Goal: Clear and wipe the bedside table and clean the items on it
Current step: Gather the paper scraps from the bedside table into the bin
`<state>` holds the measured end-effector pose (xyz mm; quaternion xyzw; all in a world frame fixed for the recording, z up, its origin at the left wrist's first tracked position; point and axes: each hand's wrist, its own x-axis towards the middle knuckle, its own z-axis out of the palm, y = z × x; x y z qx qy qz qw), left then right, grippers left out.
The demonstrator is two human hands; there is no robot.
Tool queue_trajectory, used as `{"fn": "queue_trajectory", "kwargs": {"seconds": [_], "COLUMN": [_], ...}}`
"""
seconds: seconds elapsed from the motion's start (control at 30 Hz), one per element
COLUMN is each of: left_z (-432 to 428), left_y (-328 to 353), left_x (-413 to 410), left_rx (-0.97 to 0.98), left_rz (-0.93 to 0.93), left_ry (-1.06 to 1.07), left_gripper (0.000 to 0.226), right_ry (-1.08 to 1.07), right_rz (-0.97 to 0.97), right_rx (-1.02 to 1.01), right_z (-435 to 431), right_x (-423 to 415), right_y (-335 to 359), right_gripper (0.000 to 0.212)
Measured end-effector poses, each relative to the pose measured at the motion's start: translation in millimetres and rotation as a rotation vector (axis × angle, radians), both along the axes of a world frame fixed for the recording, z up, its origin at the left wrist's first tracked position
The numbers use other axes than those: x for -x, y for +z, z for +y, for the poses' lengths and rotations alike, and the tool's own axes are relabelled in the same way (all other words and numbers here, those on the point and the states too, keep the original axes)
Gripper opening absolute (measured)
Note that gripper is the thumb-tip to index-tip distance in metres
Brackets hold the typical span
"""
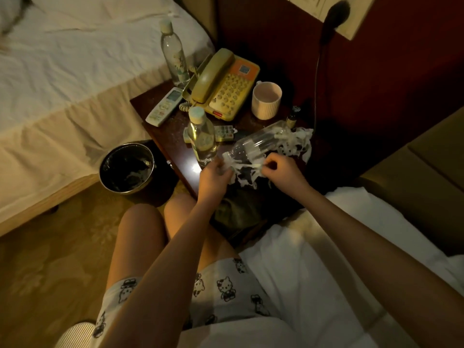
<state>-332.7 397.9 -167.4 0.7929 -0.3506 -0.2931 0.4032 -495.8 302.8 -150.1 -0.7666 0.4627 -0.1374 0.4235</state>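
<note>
Dark wood makes up the bedside table [163, 123], which stands between two beds, and we sit on the edge of the right bed [301, 247] facing it. Our left hand [213, 174] curls round the neck end of a clear bottle [251, 144] that lies tilted over the near right part of the table, cap end toward us. We cannot tell whether its base rests on the wood. Our right hand [281, 169] pinches a strip of torn white paper [298, 141] between thumb and fingers. The paper hangs in ragged shreds around the bottle's middle and spreads out past its far end.

Just left of our left hand stands a water bottle [202, 136], upright, capped and mostly full. Behind it lies a small remote [224, 133], partly hidden by the bottle. A yellowish telephone [223, 86] fills the middle of the table, its handset in the cradle and its coiled cord at the left side. A white remote [164, 106] lies beside the telephone near the left edge. A second water bottle [174, 56] stands upright at the back left corner. A ribbed mug [266, 100] stands to the right of the telephone, and a small dark vial [292, 116] stands just beyond it.

On the floor to the left of the table sits a round bin [126, 167] with a dark liner. Past it is the left bed [75, 59].
</note>
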Motion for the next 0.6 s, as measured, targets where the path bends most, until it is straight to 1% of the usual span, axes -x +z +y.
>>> {"fn": "queue_trajectory", "kwargs": {"seconds": [0.13,0.2,0.27,0.37,0.47,0.53,0.6], "left_z": [-4,-9,-15,-24,-32,-40,-49], "left_y": [3,4,1,-3,-2,0,2], "left_x": [6,10,11,8,2,-4,-7], "left_rx": [0.07,0.116,0.137,0.066,0.014,-0.007,-0.012], "left_rz": [0.043,0.07,0.079,0.098,0.156,0.129,0.089], "left_ry": [0.059,0.048,0.011,-0.004,0.03,0.027,-0.002], "left_gripper": [0.026,0.025,0.03,0.034,0.037,0.036,0.034], "right_ry": [-0.119,-0.148,-0.165,-0.196,-0.188,-0.188,-0.232], "right_rz": [-0.092,-0.099,-0.086,-0.059,-0.039,-0.03,-0.012], "right_rx": [0.041,0.061,0.08,0.08,0.091,0.118,0.18], "right_z": [-1,-8,-20,-40,-55,-63,-67], "right_x": [13,13,7,-9,-25,-32,-30], "right_y": [1,0,-2,-4,-3,0,4], "right_gripper": [0.011,0.01,0.01,0.01,0.013,0.012,0.011]}}
